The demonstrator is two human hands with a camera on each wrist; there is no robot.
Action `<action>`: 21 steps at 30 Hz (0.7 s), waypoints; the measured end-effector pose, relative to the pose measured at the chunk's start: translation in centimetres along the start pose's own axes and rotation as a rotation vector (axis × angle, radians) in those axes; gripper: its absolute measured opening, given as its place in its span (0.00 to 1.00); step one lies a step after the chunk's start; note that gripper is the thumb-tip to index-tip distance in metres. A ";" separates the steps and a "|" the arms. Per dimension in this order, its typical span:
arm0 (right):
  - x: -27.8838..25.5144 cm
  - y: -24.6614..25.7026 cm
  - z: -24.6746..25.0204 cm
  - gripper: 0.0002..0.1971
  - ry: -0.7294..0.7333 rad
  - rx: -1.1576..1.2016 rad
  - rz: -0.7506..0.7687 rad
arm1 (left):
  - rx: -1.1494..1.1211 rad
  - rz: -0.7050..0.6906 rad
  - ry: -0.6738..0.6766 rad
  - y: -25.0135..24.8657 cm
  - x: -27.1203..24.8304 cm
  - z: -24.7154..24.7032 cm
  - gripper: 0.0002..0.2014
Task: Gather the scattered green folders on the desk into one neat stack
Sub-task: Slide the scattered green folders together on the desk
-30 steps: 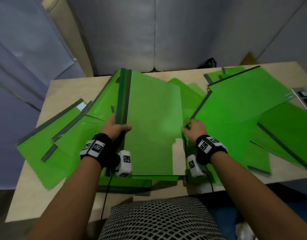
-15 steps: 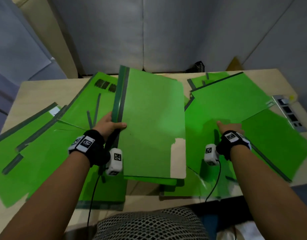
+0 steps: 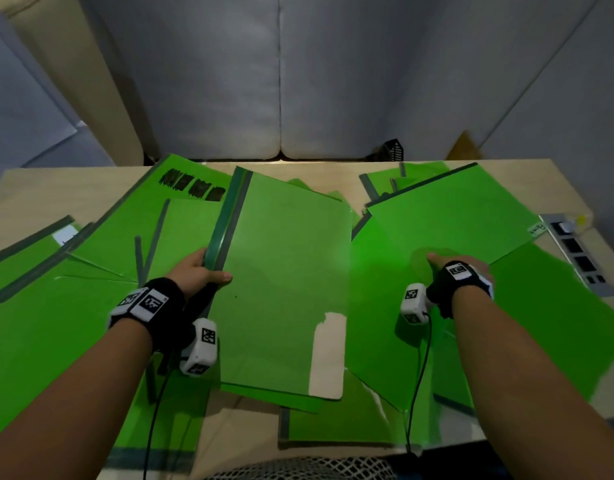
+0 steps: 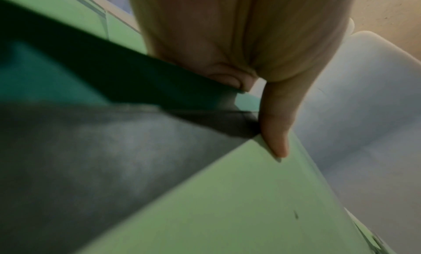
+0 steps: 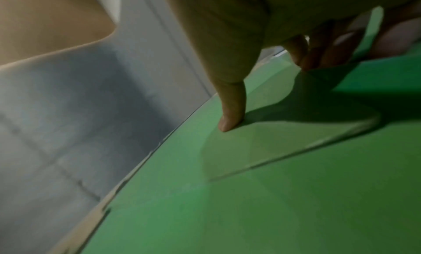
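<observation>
Green folders lie scattered and overlapping across the desk [image 3: 56, 188]. My left hand [image 3: 201, 271] grips the dark spine edge of a folder stack [image 3: 284, 282] at the centre, thumb on top and fingers underneath; its near end hangs over lower folders. In the left wrist view the left hand [image 4: 262, 104] clamps that stack [image 4: 227, 204] at the spine. My right hand [image 3: 440, 263] is on the right-side folder [image 3: 454, 209]. In the right wrist view the right hand [image 5: 262, 88] pinches its near corner [image 5: 273, 146], thumb on top, fingers tucked under the sheet.
More green folders fan out at the left [image 3: 56, 323] and hang over the front edge [image 3: 333, 427]. A grey power strip [image 3: 575, 254] lies at the desk's right edge. A small black holder [image 3: 393, 150] stands behind the desk, before pale cushions [image 3: 281, 81].
My right hand left the right edge of the held stack and moved right onto the right-side folder, taking its corner. The left hand kept its grip on the stack's spine.
</observation>
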State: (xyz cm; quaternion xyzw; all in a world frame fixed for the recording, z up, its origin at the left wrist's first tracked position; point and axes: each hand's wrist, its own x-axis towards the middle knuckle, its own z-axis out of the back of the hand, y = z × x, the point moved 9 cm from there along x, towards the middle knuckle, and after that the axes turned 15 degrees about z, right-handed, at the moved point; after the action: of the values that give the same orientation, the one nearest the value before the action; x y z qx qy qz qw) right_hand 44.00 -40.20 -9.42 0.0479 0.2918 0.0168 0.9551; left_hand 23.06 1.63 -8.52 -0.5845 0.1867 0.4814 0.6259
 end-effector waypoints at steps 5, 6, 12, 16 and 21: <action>-0.6 -3.1 1.7 0.35 -0.063 0.052 0.014 | 0.015 0.014 -0.021 0.5 0.2 -0.2 0.26; -1.2 -3.8 2.4 0.29 -0.080 0.061 -0.022 | 0.019 0.016 -0.025 0.6 0.2 -0.3 0.25; -4.3 -9.7 6.2 0.23 -0.512 0.783 -0.262 | 0.033 0.017 -0.048 0.5 -0.9 -0.3 0.23; -7.4 -10.8 2.0 0.28 -0.502 0.969 -0.335 | 0.040 -0.003 -0.057 -0.2 -1.8 0.2 0.25; -10.2 -6.2 -4.9 0.35 -0.246 0.845 -0.310 | 0.121 -0.022 -0.163 -0.6 -2.5 2.8 0.23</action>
State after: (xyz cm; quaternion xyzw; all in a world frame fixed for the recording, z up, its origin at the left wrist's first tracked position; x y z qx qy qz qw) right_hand 32.83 -46.61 -8.40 0.3903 0.1611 -0.2524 0.8706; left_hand 21.45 3.31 -5.54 -0.5067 0.1577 0.5083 0.6783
